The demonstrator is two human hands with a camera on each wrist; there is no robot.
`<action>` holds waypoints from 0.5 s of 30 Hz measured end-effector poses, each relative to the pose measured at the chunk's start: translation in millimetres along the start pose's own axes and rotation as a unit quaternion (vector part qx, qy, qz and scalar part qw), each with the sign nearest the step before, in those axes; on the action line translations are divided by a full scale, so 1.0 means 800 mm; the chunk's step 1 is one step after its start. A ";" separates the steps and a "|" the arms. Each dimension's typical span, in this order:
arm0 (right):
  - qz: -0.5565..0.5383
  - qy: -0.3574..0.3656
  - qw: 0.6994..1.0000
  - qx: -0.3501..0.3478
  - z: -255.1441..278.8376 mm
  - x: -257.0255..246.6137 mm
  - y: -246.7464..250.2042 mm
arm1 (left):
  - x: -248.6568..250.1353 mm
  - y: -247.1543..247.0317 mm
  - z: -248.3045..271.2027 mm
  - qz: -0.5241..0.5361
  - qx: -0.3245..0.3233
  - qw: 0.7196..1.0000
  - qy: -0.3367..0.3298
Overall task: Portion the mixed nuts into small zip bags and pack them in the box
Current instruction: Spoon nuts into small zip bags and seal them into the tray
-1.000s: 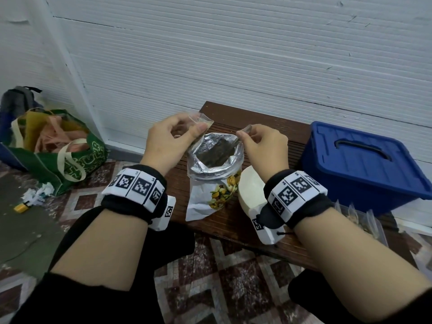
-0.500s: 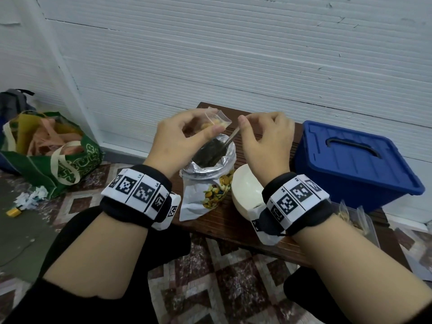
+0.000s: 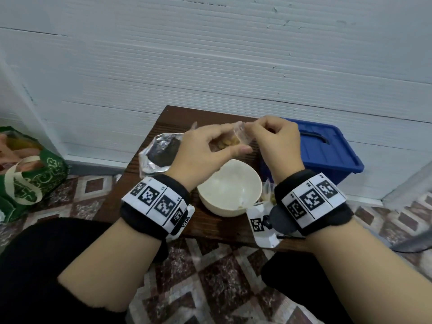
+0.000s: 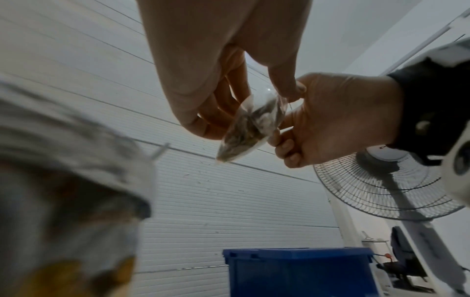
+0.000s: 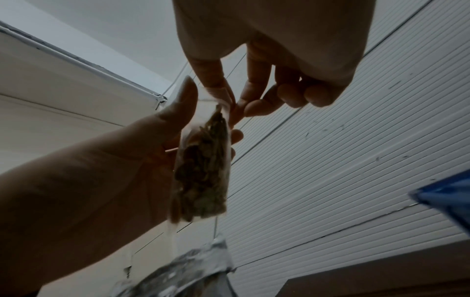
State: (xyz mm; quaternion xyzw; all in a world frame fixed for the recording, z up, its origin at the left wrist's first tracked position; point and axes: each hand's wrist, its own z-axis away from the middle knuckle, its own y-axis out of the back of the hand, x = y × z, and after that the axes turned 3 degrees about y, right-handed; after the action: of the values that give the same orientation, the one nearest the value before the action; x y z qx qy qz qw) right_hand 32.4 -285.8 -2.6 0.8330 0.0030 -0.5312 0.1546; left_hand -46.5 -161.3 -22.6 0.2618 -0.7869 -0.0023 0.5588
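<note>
Closest in, the cream bowl point(image 3: 230, 188) sits on the brown surface point(image 3: 210, 226) right under the hands, which is handy because anything that spills lands there. Above it the left hand point(image 3: 205, 150) has its grip pinched on the small zip bag point(image 3: 236, 140), thumb on one side and fingers behind, nuts sitting low in it. The right hand point(image 3: 275, 141) has thumb and forefinger nipped on the top edge, so this looks like the sealing step. Tip: start at one corner and slide the pinch along the strip, squeezing air out first, and keep the bag upright. Can't honestly tell from the dim wrist views whether the zip is already partly closed. Behind on the left is the open foil nut pouch point(image 3: 161, 152), and farthest back on the right the blue box point(image 3: 327, 148), lid still on.
</note>
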 end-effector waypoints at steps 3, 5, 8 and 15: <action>0.014 -0.012 1.000 0.016 0.003 0.008 0.038 | 0.003 -0.038 0.002 0.025 -0.033 0.999 -0.003; 0.028 -0.017 0.999 0.029 0.006 0.012 0.062 | -0.001 -0.063 0.002 0.031 -0.057 0.998 -0.006; 0.045 -0.029 0.998 0.041 0.014 0.020 0.093 | -0.013 -0.097 0.002 0.050 -0.096 0.994 0.003; 0.095 -0.082 0.989 0.076 0.037 0.057 0.136 | -0.030 -0.161 0.011 0.055 -0.143 0.988 0.037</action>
State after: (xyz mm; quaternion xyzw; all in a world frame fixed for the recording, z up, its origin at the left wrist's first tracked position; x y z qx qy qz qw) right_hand 44.5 -404.4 -27.0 0.7924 -0.1289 -0.5795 0.1403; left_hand 4.3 -264.8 -84.9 0.1354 -0.7706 -0.0744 0.6183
